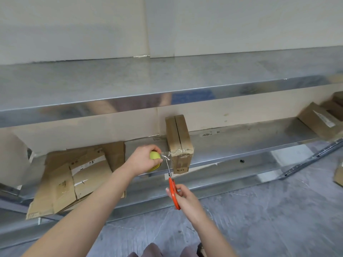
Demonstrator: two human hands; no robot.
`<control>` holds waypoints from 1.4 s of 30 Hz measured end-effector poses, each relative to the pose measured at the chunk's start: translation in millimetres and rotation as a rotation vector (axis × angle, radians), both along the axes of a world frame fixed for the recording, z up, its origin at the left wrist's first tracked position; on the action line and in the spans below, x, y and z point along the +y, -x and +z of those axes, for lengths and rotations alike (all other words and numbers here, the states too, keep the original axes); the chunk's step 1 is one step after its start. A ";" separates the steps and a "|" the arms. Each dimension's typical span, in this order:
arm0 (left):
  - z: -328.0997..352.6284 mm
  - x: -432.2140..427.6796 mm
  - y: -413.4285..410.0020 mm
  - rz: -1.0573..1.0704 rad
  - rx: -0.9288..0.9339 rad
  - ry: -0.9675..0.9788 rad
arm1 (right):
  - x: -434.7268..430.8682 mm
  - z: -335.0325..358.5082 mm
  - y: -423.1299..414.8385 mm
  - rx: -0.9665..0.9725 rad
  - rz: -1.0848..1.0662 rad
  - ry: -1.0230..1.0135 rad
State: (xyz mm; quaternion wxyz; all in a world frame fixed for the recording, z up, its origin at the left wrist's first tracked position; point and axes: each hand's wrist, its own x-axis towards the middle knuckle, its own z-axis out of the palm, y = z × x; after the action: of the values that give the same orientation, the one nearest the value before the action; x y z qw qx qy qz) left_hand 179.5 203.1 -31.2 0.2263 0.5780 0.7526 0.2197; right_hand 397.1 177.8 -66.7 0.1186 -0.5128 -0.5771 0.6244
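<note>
My left hand grips a yellow-green tape roll just left of a small cardboard box that stands on the lower metal shelf. A strip of clear tape runs from the roll to the box's taped front corner. My right hand holds orange-handled scissors below the strip, with the thin blades pointing up and reaching the tape.
Flattened cardboard pieces lie on the lower shelf to the left. More boxes sit at the far right. An upper metal shelf overhangs the work spot. Grey floor lies below, and another box edge shows at right.
</note>
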 end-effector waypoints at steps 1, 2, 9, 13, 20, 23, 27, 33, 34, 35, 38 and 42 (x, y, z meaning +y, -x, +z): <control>0.2 0.3 0.1 -0.005 0.003 -0.001 | 0.3 -1.8 1.8 0.002 -0.005 0.006; 0.4 0.3 0.2 -0.010 0.006 -0.003 | 0.8 -3.3 3.2 0.002 -0.011 0.014; 0.0 0.9 0.7 -0.021 -0.001 0.005 | 6.1 -5.2 5.0 0.030 -0.048 0.036; 0.4 2.0 -1.7 -0.026 -0.003 -0.013 | 10.8 -9.9 3.5 0.048 -0.065 0.041; 2.7 2.0 -5.9 -0.037 -0.003 -0.025 | 16.0 -20.9 -1.8 0.040 -0.063 0.017; 3.9 2.0 -6.9 -0.040 0.007 -0.034 | 16.4 -23.6 -3.6 0.006 -0.046 -0.053; 4.9 2.3 -8.5 -0.035 0.030 -0.049 | 18.8 -29.1 -12.2 -0.158 0.055 -0.235; 6.4 3.6 -8.8 0.022 0.020 -0.067 | 31.4 -39.6 -47.6 -0.442 0.130 -0.486; 6.1 3.6 -9.6 0.027 0.022 -0.064 | 37.4 -41.5 -58.7 -0.480 0.118 -0.523; 5.4 3.4 -10.4 0.031 0.023 -0.063 | 44.9 -43.9 -71.3 -0.509 0.106 -0.539; 3.3 1.5 -13.5 0.049 0.021 -0.051 | 72.9 -53.3 -109.7 -0.493 0.030 -0.460; 1.6 -1.1 -15.8 0.082 0.024 -0.045 | 120.9 -56.6 -128.1 -0.431 -0.185 -0.473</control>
State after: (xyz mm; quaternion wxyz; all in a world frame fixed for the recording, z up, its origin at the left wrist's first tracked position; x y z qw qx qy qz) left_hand 195.3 202.0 -29.5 0.1950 0.5542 0.7732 0.2387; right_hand 525.2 298.7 -123.3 0.1658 -0.6415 -0.6689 0.3369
